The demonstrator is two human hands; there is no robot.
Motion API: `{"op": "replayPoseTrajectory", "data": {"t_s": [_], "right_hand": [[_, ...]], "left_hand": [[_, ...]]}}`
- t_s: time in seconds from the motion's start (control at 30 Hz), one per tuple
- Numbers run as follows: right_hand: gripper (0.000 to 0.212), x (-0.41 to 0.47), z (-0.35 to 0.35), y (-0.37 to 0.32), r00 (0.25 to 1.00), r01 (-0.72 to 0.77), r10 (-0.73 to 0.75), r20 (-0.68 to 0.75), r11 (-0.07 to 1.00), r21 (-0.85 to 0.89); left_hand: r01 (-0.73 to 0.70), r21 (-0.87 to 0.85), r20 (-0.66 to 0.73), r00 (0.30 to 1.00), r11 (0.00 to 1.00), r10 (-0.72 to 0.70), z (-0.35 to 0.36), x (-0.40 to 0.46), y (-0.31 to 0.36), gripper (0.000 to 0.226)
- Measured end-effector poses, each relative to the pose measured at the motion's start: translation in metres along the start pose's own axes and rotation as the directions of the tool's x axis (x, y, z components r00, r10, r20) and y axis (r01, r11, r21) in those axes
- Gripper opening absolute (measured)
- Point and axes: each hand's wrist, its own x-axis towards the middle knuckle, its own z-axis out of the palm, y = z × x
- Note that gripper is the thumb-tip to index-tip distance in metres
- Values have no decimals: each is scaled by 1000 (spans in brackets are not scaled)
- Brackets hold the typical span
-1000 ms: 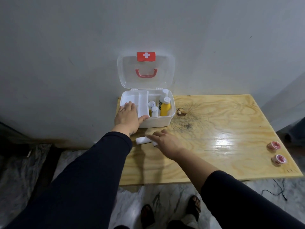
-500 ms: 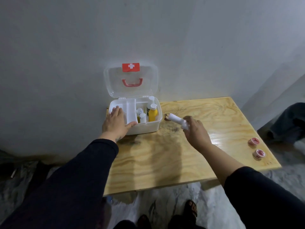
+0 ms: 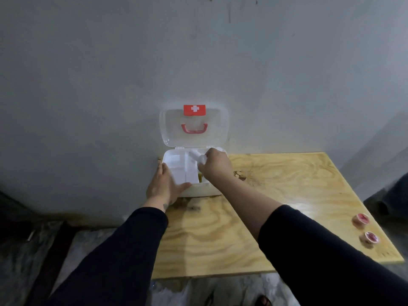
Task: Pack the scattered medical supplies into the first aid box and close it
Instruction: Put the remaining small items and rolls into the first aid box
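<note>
Over open first aid box (image 3: 176, 171), R hand (image 3: 215, 165) grips white roll (image 3: 197, 156); L hand (image 3: 163, 186) flat on box.

Both arms wear long dark sleeves, close to black, of plain smooth cloth with no print or cuff detail visible. The left sleeve (image 3: 123, 250) runs from the lower left of the frame and ends at the wrist. The right sleeve (image 3: 326, 257), from the lower right, is pushed up, leaving the forearm bare. The left hand (image 3: 164, 186) and right hand (image 3: 215, 165) are bare, without gloves; a small dark mark sits near the left wrist. At the bottom edge, a dark sandal (image 3: 263, 301) shows, blurred.
</note>
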Motion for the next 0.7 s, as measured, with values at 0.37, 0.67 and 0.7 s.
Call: {"op": "replayPoseTrajectory", "data": {"t_s": [0.37,0.67,0.7], "right_hand": [[41,17,26,-27,991,-15,40,131,982,-188],[36,30,37,-36,963,31,17,269,984,-175],[38,28,40,-36,960,51,9,280,978,-203]], "left_hand": [[-43,1,-19,999,999,43,-3,2,-4,115],[-59,1,9,998,998,59,-5,2,-4,116],[-53,20,14,999,998,53,-5,1,-3,116]]}}
